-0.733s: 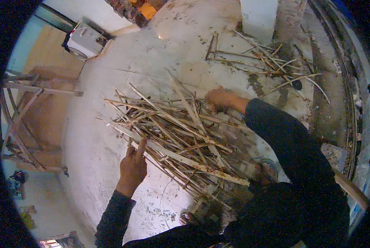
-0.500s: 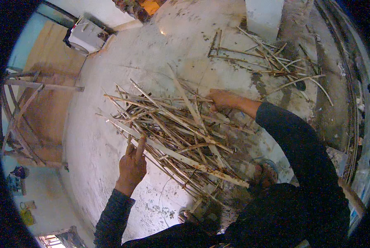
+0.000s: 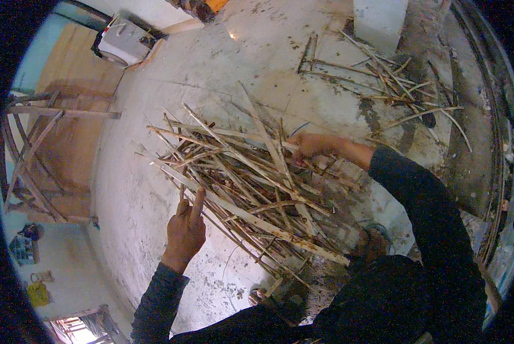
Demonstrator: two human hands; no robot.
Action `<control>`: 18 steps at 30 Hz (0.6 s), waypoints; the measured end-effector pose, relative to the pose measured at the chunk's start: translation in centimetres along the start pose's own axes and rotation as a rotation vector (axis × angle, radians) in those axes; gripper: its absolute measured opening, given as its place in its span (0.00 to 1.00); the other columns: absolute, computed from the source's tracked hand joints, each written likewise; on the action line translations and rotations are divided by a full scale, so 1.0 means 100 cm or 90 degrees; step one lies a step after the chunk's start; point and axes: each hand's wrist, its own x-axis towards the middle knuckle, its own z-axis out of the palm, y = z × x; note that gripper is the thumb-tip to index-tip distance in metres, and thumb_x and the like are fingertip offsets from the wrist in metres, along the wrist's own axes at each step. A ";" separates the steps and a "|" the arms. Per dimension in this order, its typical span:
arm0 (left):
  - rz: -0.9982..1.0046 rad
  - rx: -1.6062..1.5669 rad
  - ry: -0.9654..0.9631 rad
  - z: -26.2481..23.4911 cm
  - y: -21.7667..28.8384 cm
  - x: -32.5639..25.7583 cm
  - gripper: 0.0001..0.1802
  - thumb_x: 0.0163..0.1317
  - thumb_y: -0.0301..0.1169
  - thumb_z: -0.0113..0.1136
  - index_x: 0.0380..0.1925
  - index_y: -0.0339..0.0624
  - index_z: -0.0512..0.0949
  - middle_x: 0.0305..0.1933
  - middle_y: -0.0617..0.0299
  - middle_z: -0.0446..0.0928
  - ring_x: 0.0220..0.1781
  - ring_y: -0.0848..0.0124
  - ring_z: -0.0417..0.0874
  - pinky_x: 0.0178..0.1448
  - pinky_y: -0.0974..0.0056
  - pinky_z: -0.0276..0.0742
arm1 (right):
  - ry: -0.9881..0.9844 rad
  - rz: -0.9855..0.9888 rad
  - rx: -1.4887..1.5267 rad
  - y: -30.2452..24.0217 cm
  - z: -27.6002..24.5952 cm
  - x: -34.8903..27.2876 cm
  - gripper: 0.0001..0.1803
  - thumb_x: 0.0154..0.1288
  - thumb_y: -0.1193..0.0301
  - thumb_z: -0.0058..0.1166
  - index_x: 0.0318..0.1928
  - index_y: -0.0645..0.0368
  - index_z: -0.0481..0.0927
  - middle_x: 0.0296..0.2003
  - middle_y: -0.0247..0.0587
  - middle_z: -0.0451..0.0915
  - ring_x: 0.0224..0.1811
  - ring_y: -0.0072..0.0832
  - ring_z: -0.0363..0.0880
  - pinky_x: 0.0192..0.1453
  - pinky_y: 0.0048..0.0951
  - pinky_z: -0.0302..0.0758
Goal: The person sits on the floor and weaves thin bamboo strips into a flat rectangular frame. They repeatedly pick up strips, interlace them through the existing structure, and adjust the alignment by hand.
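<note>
Many heaped sticks (image 3: 246, 163) between left hand (image 3: 185, 234) and right hand (image 3: 314, 147)

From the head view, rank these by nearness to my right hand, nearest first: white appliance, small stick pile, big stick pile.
Measured from the right hand:
1. Big stick pile: right beside it, spreading to its left.
2. Small stick pile: ahead and to the right.
3. White appliance: far off, ahead and to the left.
</note>
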 end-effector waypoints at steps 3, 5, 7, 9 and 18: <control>0.012 0.007 0.018 0.000 0.001 0.000 0.49 0.54 0.20 0.60 0.80 0.46 0.57 0.41 0.47 0.77 0.38 0.52 0.82 0.38 0.52 0.84 | 0.038 -0.053 -0.067 0.006 0.012 -0.006 0.30 0.62 0.68 0.64 0.66 0.49 0.78 0.42 0.40 0.87 0.46 0.35 0.86 0.51 0.40 0.81; 0.018 0.016 0.027 0.001 0.001 -0.001 0.49 0.54 0.20 0.60 0.80 0.46 0.57 0.42 0.47 0.76 0.37 0.53 0.82 0.37 0.52 0.84 | 0.095 -0.068 -0.162 0.011 0.019 -0.009 0.32 0.64 0.66 0.63 0.70 0.50 0.74 0.50 0.44 0.86 0.54 0.39 0.84 0.59 0.43 0.79; 0.012 0.023 0.023 0.002 0.000 -0.002 0.49 0.54 0.20 0.59 0.80 0.46 0.57 0.42 0.47 0.76 0.37 0.54 0.82 0.36 0.53 0.84 | 0.139 -0.076 -0.238 0.018 0.026 -0.009 0.32 0.67 0.63 0.61 0.71 0.51 0.72 0.57 0.47 0.83 0.60 0.41 0.80 0.65 0.44 0.75; -0.007 -0.002 -0.014 0.002 -0.002 -0.003 0.51 0.57 0.23 0.63 0.81 0.53 0.53 0.57 0.37 0.73 0.40 0.46 0.84 0.41 0.49 0.86 | 0.126 -0.071 -0.236 0.025 0.029 -0.004 0.32 0.70 0.61 0.59 0.72 0.53 0.72 0.61 0.49 0.81 0.65 0.42 0.77 0.69 0.45 0.72; -0.014 0.010 -0.040 0.005 -0.005 -0.002 0.53 0.56 0.25 0.65 0.82 0.56 0.51 0.62 0.32 0.72 0.47 0.44 0.85 0.45 0.49 0.87 | -0.018 -0.078 -0.107 0.003 0.030 0.031 0.31 0.73 0.51 0.55 0.68 0.57 0.74 0.59 0.55 0.81 0.65 0.43 0.76 0.69 0.42 0.72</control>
